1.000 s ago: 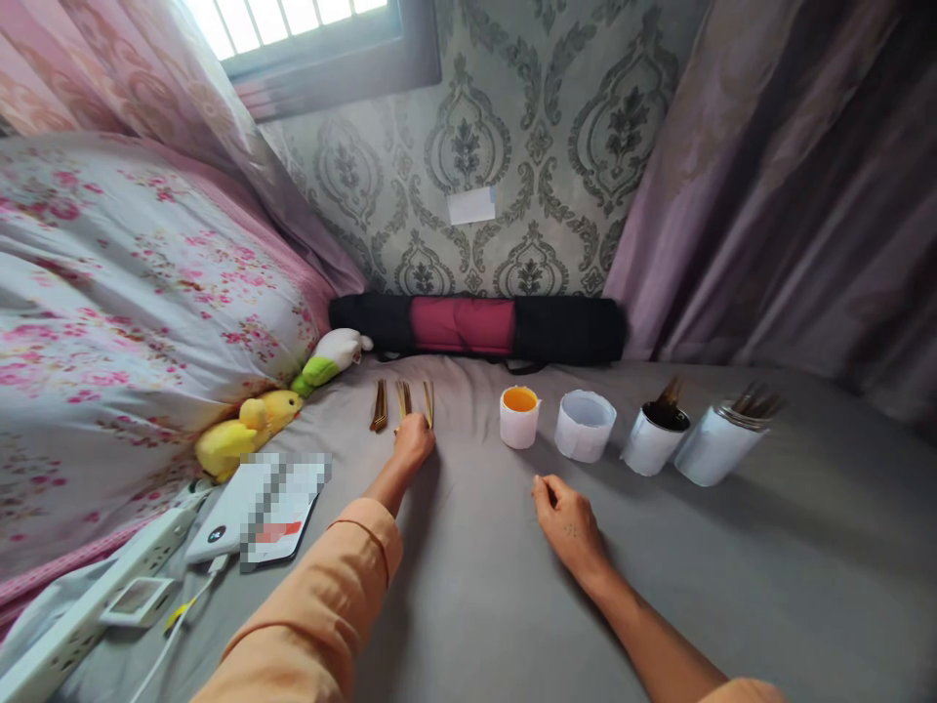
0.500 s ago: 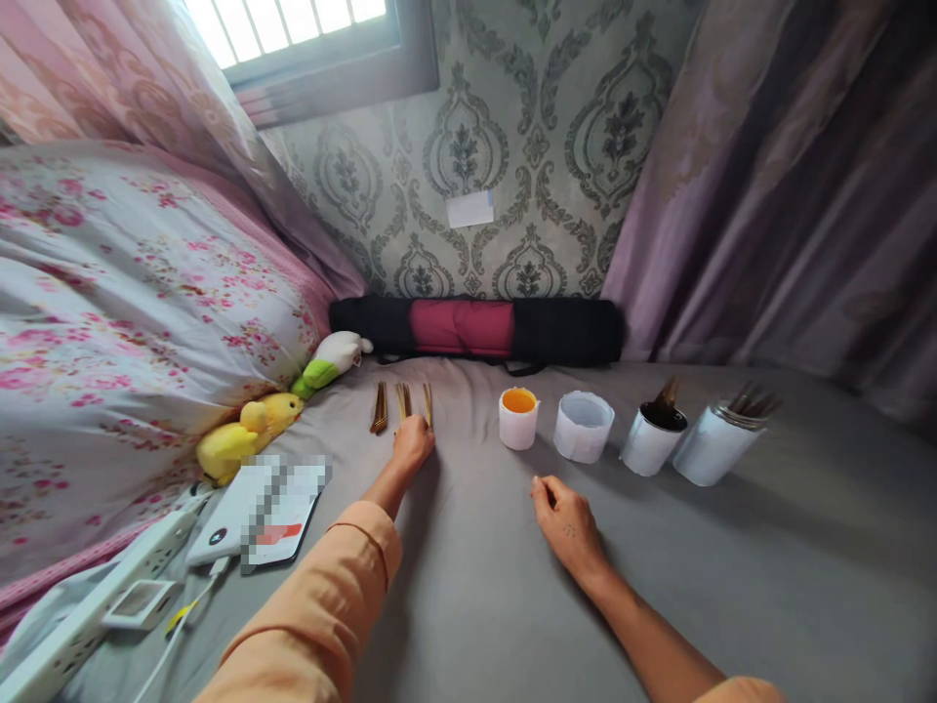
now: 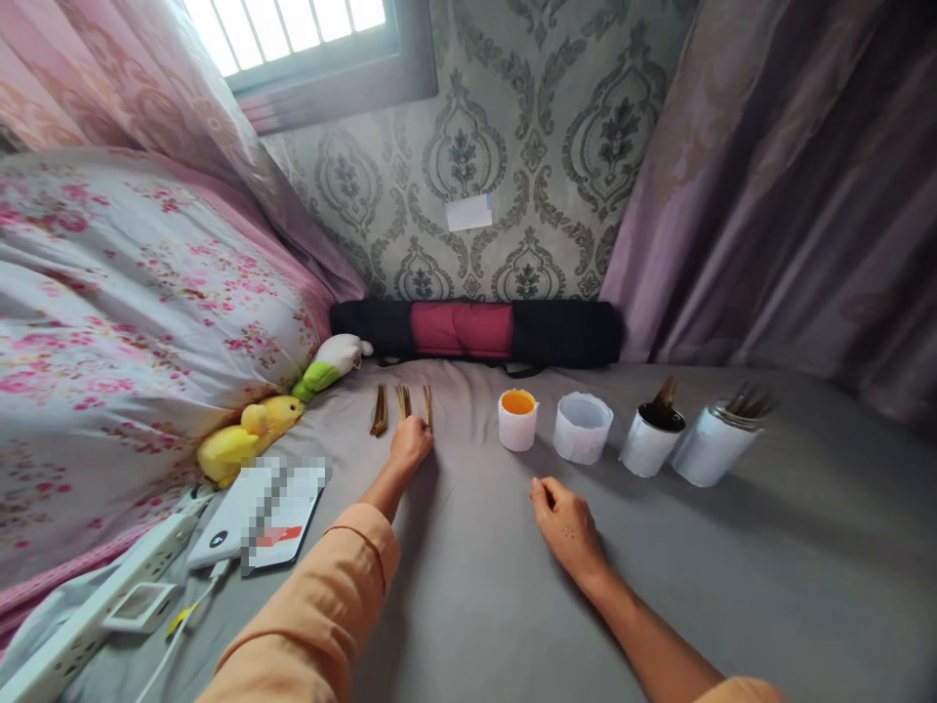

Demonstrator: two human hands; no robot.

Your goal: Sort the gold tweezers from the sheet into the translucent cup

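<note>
My left hand (image 3: 411, 444) is closed at the near ends of thin golden sticks (image 3: 403, 400); its fingertips are mostly hidden behind the knuckles. Another slim golden stick (image 3: 428, 402) runs up beside its right edge. To its left lies a separate bundle of brown-gold sticks (image 3: 379, 410). My right hand (image 3: 567, 522) rests on the grey sheet with fingers curled in and thumb against them, nothing visible in it. Beyond it stand a white-wrapped cup with an orange inside (image 3: 516, 430) and a wider whitish round container (image 3: 582, 434).
Further right, a white-wrapped can (image 3: 648, 449) with a dark inside and a white-wrapped jar (image 3: 710, 454) both hold brown sticks. Plush toys (image 3: 256, 430), a white device (image 3: 226, 517) with a cable and a power strip (image 3: 109, 605) lie left. A black-and-red roll bag (image 3: 468, 330) lies along the wall.
Almost nothing differs. The view has shifted very slightly, and both hands keep the same place and pose.
</note>
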